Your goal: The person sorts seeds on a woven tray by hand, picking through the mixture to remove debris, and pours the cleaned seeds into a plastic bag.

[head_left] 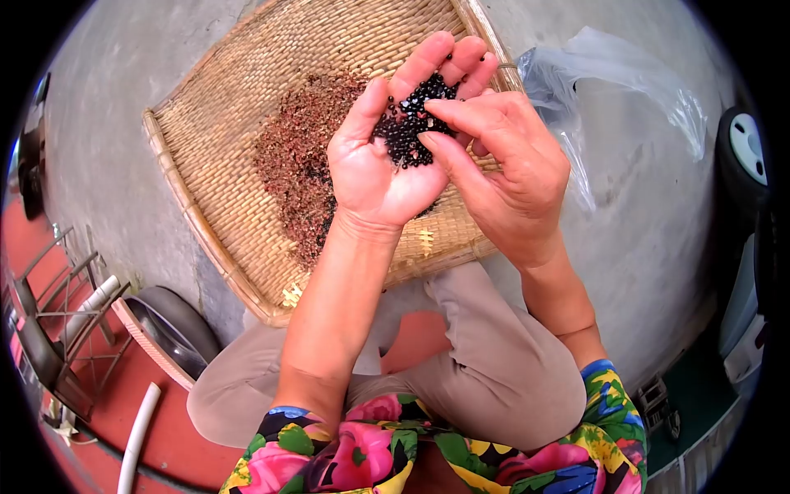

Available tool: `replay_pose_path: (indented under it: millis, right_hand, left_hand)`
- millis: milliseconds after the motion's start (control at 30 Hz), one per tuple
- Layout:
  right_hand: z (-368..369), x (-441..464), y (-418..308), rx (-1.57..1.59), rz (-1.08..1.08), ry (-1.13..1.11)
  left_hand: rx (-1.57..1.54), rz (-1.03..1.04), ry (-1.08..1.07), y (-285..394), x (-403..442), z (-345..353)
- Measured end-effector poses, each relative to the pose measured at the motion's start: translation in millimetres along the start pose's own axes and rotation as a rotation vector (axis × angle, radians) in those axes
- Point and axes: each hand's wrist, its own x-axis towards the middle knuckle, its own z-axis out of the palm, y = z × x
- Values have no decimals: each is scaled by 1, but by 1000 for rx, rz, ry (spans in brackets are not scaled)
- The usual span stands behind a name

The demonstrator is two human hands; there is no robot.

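My left hand (370, 177) is held palm up over a woven bamboo tray, its fingers extended. A heap of small, shiny black seeds (403, 136) rests in its palm and along the fingers, with a few pale bits among them. From the right, my right hand (518, 165) reaches over the heap. Its thumb and index fingertips touch the seeds with a gap between them, and no object shows gripped there. Beneath lies the tray (222, 148), bearing a pile of reddish-brown husks (300, 148) mixed with black seeds. My left forearm hides part of that pile.
Clear plastic sheeting (609, 74) lies on the grey floor to the right. Yellow pieces (425, 241) sit near the tray's front edge. At left are a metal frame (66, 321), a dark round basin (177, 325) and a white pipe (138, 436). A wheeled object (745, 148) stands far right.
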Motion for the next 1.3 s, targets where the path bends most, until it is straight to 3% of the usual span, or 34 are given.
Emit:
replay_pose_path:
  millis: [533,633,733,833,933,1300]
  right_hand:
    - [-14,-2,-9,112,200,20]
    - [-22,-6,2,16,197,-91]
    - [-17,-1,-2,-120,247,-60]
    - [-3,4,-10,-44,56,-63]
    - [11,3,-9,-10,17,-94]
    - [18,0,-8,-134,54,-105]
  left_hand:
    - [-111,24,8,13,-4,-14]
    - [-127,61,45,22,-5,-11]
    - [-143,67,38,21,-6,-12]
    - [-25,57,63,13,-8,-13]
    - [83,44,74,6,-10,-9]
    - [187,20,27,3,-12,-9]
